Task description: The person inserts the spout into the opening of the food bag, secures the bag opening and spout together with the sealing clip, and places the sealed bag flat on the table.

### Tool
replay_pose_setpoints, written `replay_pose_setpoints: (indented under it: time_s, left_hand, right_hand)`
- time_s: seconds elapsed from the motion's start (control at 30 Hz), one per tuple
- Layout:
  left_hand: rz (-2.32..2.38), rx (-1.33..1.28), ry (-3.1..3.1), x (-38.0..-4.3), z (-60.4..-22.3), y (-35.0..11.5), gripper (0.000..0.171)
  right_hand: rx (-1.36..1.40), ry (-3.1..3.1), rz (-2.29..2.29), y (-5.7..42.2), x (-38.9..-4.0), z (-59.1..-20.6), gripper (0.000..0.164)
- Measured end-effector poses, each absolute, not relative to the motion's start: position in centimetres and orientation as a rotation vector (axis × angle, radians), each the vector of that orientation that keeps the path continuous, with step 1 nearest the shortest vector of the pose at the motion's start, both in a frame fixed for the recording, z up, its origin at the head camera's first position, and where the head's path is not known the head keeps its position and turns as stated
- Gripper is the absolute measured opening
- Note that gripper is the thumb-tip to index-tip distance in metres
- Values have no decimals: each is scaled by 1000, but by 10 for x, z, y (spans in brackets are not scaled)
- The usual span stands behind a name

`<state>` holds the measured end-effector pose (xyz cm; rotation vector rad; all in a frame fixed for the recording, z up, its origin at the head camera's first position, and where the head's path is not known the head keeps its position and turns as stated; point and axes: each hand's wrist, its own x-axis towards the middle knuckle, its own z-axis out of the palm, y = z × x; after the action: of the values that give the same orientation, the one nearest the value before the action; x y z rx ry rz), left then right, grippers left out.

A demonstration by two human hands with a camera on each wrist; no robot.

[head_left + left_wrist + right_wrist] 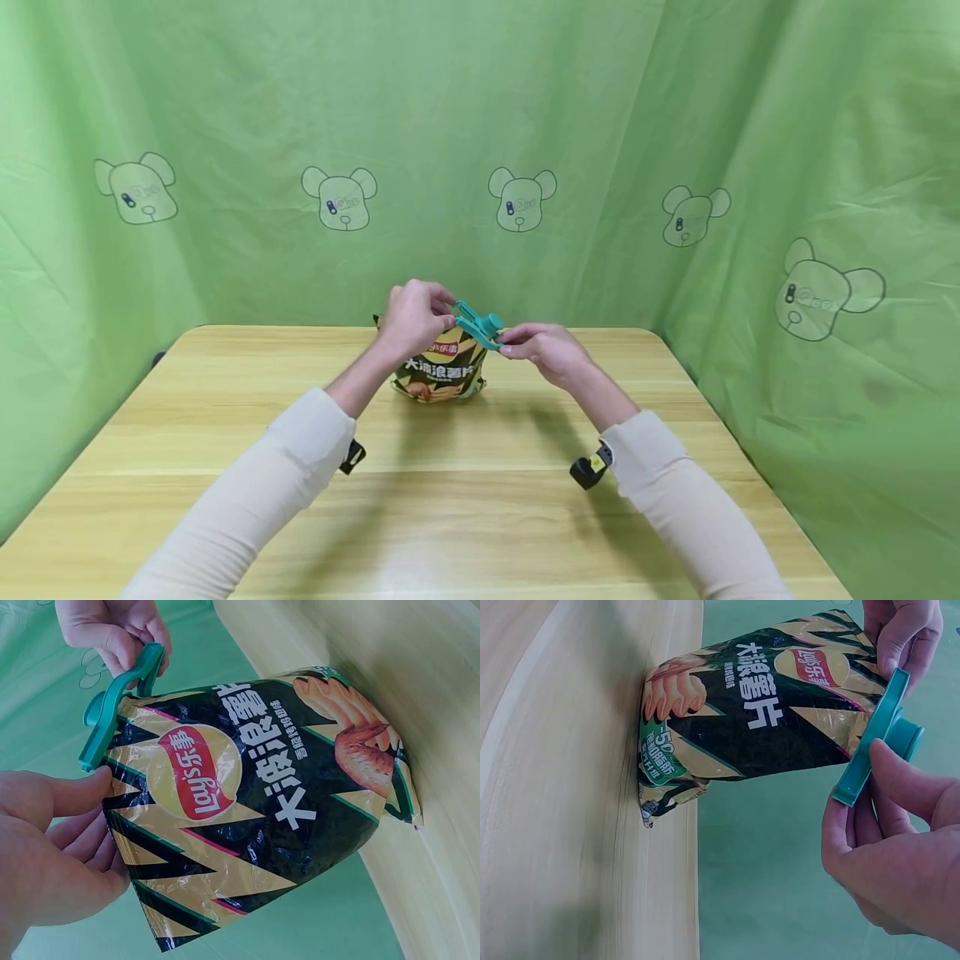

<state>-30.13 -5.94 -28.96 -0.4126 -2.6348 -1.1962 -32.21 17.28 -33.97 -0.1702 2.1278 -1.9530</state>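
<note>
A black and gold bag of potato chips [441, 373] stands upright toward the back of the table, its front showing a red and yellow logo. My left hand [412, 315] pinches the bag's top edge, thumb in front and fingers behind. At the other end of that edge, my right hand [549, 350] grips a teal bag clip [120, 705] with a round cap on one side. In the right wrist view the clip [876, 739] lies across part of the bag's top, and my left thumb tip meets its far end.
The bag's base rests on a light wooden table [465, 517]. Green curtains [420, 100] with bear-head outlines hang behind and along both sides. A black wrist camera [588, 471] sits below the right sleeve, another [352, 457] by the left cuff.
</note>
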Motion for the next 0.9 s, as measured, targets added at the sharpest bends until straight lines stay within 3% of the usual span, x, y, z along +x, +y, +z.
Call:
replay_pose_setpoints:
  time_s: [0.43,0.9]
  left_hand:
    - [-1216,-413,-2618,-302,-290,-59,24]
    - [-1223,-405,-2612,-302,-291,-58,25]
  right_hand:
    - [-122,2210,-1928,165,-317,-334,35]
    - [-191,2593,-1587,162,-307,-330,38]
